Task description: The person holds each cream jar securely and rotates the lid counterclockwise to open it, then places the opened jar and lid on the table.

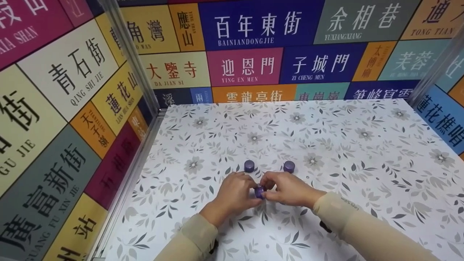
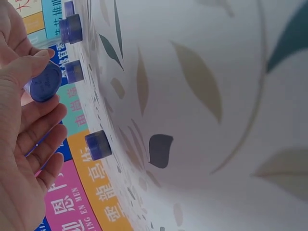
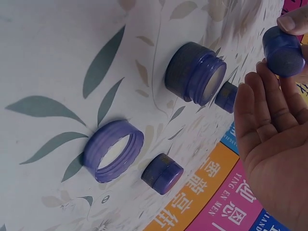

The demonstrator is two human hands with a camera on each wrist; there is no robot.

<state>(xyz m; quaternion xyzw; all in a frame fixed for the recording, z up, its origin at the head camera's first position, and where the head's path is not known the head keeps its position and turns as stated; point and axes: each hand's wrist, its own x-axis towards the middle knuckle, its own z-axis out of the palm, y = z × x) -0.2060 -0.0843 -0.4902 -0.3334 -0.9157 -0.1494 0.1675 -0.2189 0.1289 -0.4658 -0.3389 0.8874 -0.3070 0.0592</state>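
Both hands are at a small purple screw-top jar [image 1: 259, 191], close over the near middle of the table. My left hand [image 1: 235, 192] pinches it between thumb and fingers from the left; its other fingers are loosely bent in the left wrist view. From the right, my right hand [image 1: 290, 185] grips the same jar with its fingertips. Below the hands, the right wrist view has an open purple jar [image 3: 195, 74] with a bare threaded neck and pale contents. Near it lies a purple lid [image 3: 114, 150], its inside showing. The hands hide these two in the head view.
Two more purple jars with lids on stand beyond the hands, one left [image 1: 249, 166] and one right [image 1: 289, 166]. A floral-patterned cloth [image 1: 326, 217] covers the table. Panels with street names [image 1: 246, 67] rise behind it and along both sides.
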